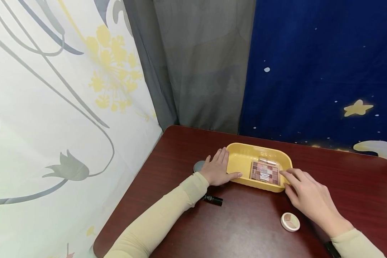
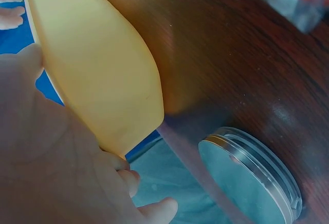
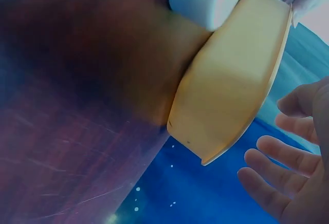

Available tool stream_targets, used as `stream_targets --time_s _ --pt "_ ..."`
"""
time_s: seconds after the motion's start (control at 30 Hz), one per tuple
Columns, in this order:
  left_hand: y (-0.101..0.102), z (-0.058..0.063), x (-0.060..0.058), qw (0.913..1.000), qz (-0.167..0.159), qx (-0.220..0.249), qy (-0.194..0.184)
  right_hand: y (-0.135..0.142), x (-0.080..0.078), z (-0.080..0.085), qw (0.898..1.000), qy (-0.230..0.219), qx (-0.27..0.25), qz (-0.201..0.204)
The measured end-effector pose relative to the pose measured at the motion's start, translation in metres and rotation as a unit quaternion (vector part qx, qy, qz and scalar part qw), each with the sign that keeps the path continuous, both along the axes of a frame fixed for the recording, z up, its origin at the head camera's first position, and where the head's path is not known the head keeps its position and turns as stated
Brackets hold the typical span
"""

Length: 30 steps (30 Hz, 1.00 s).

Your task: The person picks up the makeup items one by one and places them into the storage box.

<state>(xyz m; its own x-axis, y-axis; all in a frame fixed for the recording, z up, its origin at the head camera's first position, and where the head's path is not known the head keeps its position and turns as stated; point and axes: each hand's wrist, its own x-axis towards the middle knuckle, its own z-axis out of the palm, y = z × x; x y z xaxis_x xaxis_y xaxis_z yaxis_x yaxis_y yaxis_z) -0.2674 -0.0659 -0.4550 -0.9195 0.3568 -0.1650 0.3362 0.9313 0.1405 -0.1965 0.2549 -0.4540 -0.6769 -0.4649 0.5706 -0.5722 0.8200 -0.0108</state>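
Note:
A yellow plastic tray (image 1: 253, 184) stands on the dark red table. Inside, toward its right end, lies an eyeshadow palette (image 1: 265, 173), with a small clear-cased item (image 1: 267, 161) behind it. My left hand (image 1: 216, 169) rests at the tray's left end, fingers straight along the rim, thumb reaching over the front edge. At the opposite end is my right hand (image 1: 311, 196), its fingers loosely bent beside the rim. The right wrist view has those fingers (image 3: 270, 185) spread and apart from the tray's side (image 3: 231, 70), holding nothing.
Left of the tray sits a round lidded container (image 2: 247, 178), partly behind my left hand in the head view. Nearer me lie a black tube (image 1: 214, 200) and a round three-shade compact (image 1: 290, 222). A dark item (image 1: 333, 249) shows by my right sleeve. Curtains (image 1: 209, 71) hang behind the table.

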Motion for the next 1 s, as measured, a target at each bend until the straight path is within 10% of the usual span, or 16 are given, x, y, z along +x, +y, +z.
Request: stream_targets --time_s 0.57,0.8,1.0 --pt "0.000 -0.003 0.001 1.0000 -0.001 -0.009 -0.002 0.018 0.050 -0.016 0.999 -0.040 0.001 0.019" --pt "0.001 0.000 0.003 0.9999 -0.002 0.005 0.011 0.017 0.068 -0.024 0.991 -0.127 0.033 -0.015" --pt "0.000 0.002 0.002 0.9999 -0.002 0.002 0.015 0.013 0.075 -0.022 0.964 -0.251 0.043 -0.072"
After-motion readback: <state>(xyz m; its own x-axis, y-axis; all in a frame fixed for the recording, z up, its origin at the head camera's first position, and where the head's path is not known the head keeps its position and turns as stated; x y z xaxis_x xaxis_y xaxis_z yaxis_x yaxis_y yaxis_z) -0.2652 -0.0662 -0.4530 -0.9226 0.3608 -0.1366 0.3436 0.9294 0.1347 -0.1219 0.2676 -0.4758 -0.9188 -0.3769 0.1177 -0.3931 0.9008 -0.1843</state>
